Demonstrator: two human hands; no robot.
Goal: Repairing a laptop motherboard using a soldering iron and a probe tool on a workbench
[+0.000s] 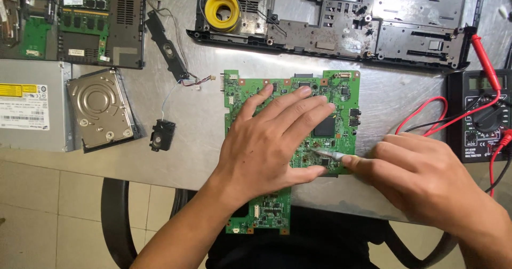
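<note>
Left hand point(272, 141) lay flat on a green circuit board point(336, 95); right hand point(410, 178) gripped a thin metal tool point(326, 153) touching it

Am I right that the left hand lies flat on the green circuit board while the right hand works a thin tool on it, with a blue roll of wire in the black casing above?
Not quite: the head view shows the roll of wire is yellow, not blue. The left hand does lie flat on the green circuit board, and the right hand holds a thin tool to it.
</note>
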